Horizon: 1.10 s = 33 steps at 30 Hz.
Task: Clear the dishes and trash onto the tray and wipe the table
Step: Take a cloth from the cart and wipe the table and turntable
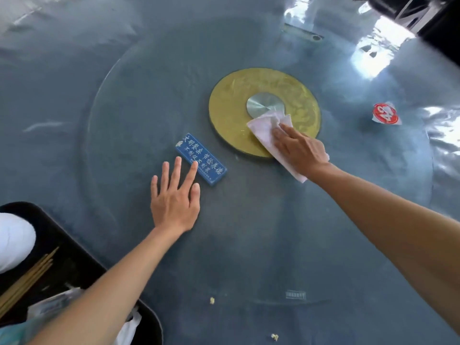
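Observation:
My right hand presses flat on a pale pink cloth, which lies over the near edge of the gold disc at the middle of the glass turntable. My left hand rests flat on the glass with fingers spread, its fingertips touching a blue sign block with white characters. A black tray sits at the lower left, holding a white bowl, wooden chopsticks and crumpled plastic wrappers. Two small food crumbs lie near the front edge.
A red and white number tag lies on the plastic-covered table at the right. A second crumb sits at the bottom. A metal fitting shows at the far side under the glass. Dark furniture stands at the top right.

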Motion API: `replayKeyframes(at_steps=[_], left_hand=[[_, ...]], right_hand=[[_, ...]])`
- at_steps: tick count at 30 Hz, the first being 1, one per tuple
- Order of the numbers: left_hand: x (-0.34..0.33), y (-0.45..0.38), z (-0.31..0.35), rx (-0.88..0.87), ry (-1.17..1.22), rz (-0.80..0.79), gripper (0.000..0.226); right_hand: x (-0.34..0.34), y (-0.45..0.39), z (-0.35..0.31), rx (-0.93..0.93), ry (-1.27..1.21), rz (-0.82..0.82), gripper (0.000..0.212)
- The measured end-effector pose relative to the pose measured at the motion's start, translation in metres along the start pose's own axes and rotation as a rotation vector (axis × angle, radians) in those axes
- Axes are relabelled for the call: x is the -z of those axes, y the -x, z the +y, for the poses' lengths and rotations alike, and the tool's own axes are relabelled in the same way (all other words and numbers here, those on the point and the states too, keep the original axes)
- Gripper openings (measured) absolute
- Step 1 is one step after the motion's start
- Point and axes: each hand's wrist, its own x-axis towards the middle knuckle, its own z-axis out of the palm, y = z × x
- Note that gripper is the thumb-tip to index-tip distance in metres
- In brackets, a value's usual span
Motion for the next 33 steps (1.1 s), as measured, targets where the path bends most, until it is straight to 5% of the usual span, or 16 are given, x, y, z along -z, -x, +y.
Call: replayKeyframes(at_steps=[3,8,12,16,18,22,26,29,33], left_hand=[[0.002,-0.02,-0.021,-0.076,-0.025,0.019,0.057],[0.015,-0.06,-0.056,-0.16,-0.077,0.014,0.057],[0.02,-0.073,-0.059,-0.081,-0.035,0.021,0.053],[0.015,-0.033,-0.034,-0.094,0.024,0.001,0.06],[0.011,-0.006,-0.022,-0.116,0.05,-0.025,0.061],[-0.002,0.025,-0.011,-0.034,0.006,0.002,0.06],[0.002,0.011,-0.021,-0.019,-0.002,0.024,0.059],[0.007,-0.005,-0.036,-0.056,-0.025,0.015,0.06],[0.014,-0.029,-0.058,-0.104,-0.063,-0.007,0.058]], right_hand=[[-0.027,-0.001,-0.008,0.004,0.025,0.088,0.057],[-0.044,0.039,-0.056,0.543,0.013,0.055,0.05],[-0.043,0.123,-0.123,0.75,-0.185,0.096,0.038],[-0.046,0.161,-0.117,1.039,-0.066,0.025,0.058],[-0.011,0.139,-0.102,0.861,-0.079,0.038,0.036],[0.022,0.044,-0.034,0.246,-0.115,0.134,0.034],[0.003,0.018,-0.019,-0.024,-0.12,0.13,0.043],[-0.018,0.047,-0.053,0.013,-0.174,0.2,0.036],[-0.035,0.129,-0.114,0.495,-0.262,0.162,0.031]])
